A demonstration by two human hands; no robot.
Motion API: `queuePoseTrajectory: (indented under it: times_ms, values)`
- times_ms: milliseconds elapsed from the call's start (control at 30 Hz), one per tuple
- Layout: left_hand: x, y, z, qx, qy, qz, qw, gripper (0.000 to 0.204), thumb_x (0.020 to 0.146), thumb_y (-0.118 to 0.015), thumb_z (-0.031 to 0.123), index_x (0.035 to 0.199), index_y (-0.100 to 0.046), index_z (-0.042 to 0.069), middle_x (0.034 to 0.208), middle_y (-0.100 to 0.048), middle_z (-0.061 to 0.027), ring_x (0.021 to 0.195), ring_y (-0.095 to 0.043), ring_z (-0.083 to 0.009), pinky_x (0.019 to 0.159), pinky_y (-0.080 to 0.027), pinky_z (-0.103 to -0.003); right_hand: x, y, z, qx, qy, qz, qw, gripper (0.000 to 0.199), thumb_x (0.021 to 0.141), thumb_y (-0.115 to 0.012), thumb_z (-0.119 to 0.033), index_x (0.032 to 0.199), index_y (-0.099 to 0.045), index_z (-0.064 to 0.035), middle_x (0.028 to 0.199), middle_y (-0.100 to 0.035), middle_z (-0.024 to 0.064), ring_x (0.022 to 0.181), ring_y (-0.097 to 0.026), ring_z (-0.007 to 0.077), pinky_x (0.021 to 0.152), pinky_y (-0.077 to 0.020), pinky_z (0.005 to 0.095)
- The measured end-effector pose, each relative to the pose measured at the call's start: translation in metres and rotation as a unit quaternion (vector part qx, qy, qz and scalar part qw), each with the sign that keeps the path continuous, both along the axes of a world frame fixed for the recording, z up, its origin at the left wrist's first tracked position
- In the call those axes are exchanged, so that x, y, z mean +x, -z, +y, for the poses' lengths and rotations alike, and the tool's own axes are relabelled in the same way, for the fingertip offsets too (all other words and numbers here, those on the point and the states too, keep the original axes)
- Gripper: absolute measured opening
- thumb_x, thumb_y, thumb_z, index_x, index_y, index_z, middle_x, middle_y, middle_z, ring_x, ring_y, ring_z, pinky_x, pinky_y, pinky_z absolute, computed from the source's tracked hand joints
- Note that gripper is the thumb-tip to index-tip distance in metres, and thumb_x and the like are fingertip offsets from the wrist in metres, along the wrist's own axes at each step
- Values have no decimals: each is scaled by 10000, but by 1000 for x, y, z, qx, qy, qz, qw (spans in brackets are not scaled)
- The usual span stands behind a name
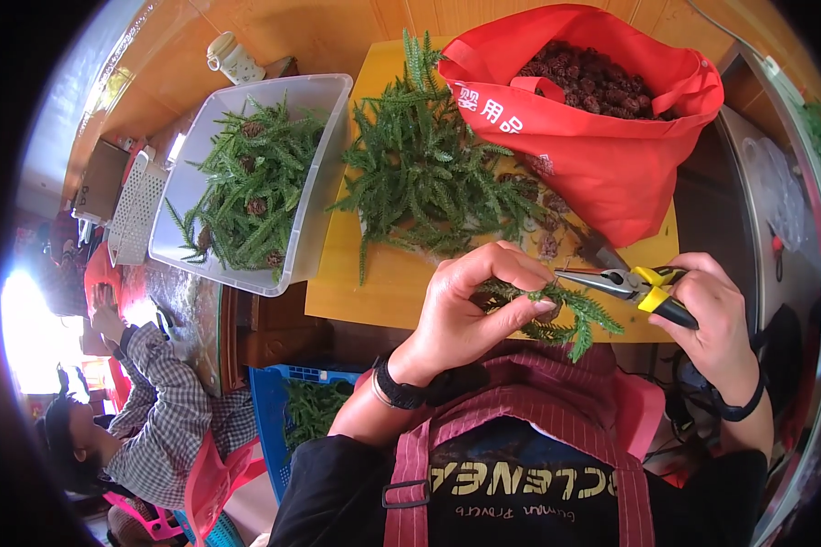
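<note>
Left hand (470,305) pinches a green sprig (556,314) near the yellow board (383,273); right hand (711,314) grips pliers (634,284), tips at the sprig.

Your left hand (470,305) covers the stem end of the green needle-leaved sprig (556,314), so you can't tell how it's pinched. Your right hand (716,319) wraps the yellow-and-black handles of the metal pliers (625,284); whether the tips touch the sprig is too small to tell. The red fabric bag (602,137) hides part of the brown cones scattered on the yellow board (383,273). The blue plastic crate (274,401) is partly behind your arm. The seated person in the checked shirt (169,410) is blurred near the rim.
</note>
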State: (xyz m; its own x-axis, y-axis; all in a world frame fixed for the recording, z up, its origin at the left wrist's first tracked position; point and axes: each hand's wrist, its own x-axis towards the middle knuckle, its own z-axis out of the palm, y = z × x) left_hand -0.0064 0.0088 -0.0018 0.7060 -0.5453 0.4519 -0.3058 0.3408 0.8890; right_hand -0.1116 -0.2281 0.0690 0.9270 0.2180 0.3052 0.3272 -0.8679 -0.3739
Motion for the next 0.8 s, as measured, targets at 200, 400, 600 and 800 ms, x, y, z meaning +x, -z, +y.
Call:
queuePoseTrajectory:
  times_ms: [200, 400, 600, 800]
  values:
    - [1, -2, 1, 7, 9, -13, 1000, 183, 717, -718, -3, 819, -568, 18, 841, -628, -101, 820, -593, -204, 736, -466, -312, -1, -6, 1, -13, -4, -12, 1000, 307, 608, -750, -115, 686, -481, 9, 669, -487, 129, 765, -552, 349, 639, -442, 394]
    - [3, -2, 2, 7, 12, -25, 1000, 180, 713, -714, -12, 814, -569, 20, 838, -632, -102, 816, -596, -210, 739, -466, -317, -2, -10, 1, -23, 1, -5, 1000, 313, 585, -784, -101, 708, -509, -15, 689, -506, 101, 810, -555, 318, 655, -456, 400]
    - [1, 0, 1, -4, 16, -9, 1000, 161, 720, -703, -12, 811, -577, 33, 864, -655, -97, 828, -620, -207, 738, -481, -304, -2, -10, 2, -18, 4, -3, 1000, 311, 587, -784, -101, 717, -516, -15, 697, -510, 100, 815, -555, 317, 659, -455, 398]
    - [2, -3, 1, 0, 10, -25, 1000, 168, 716, -706, -10, 812, -576, 33, 865, -653, -100, 832, -621, -206, 734, -483, -301, -2, -9, 2, -19, -5, -10, 1000, 312, 596, -759, -111, 691, -489, 14, 681, -500, 129, 781, -555, 349, 649, -445, 393]
